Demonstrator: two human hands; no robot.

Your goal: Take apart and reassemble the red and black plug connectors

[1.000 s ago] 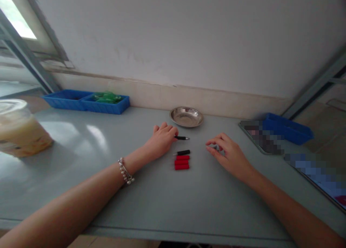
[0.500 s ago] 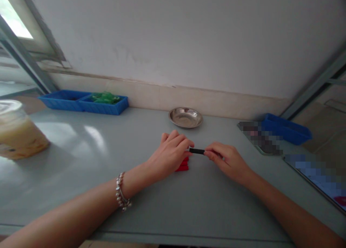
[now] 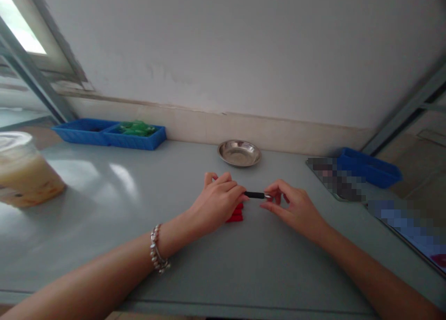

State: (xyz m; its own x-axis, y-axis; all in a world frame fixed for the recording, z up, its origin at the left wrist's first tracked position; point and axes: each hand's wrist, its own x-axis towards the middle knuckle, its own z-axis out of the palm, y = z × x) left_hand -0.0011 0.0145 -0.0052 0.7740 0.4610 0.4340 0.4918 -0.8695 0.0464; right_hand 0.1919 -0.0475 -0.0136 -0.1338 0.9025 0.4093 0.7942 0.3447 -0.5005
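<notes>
A short black rod with a silver end (image 3: pixel 255 195) lies level between my hands, above the table. The fingers of my left hand (image 3: pixel 219 199) are closed on its left end and hide that part. At the silver end, the thumb and fingers of my right hand (image 3: pixel 291 204) stand apart around the tip, one above and one below. Several red sticks (image 3: pixel 237 213) lie side by side on the table under my left hand, which partly covers them.
A shallow metal dish (image 3: pixel 239 153) stands by the wall. At the back left, a blue two-part tray (image 3: pixel 135 142) holds green pieces (image 3: pixel 137 128). A lidded drink cup (image 3: pixel 28 176) is at far left. Blurred flat devices (image 3: pixel 334 178) and a blue tray (image 3: pixel 369 167) lie right.
My right thumb and fingers have spread from the rod's right end, so its silver tip now shows. My left hand has hardly moved and still grips the rod.
</notes>
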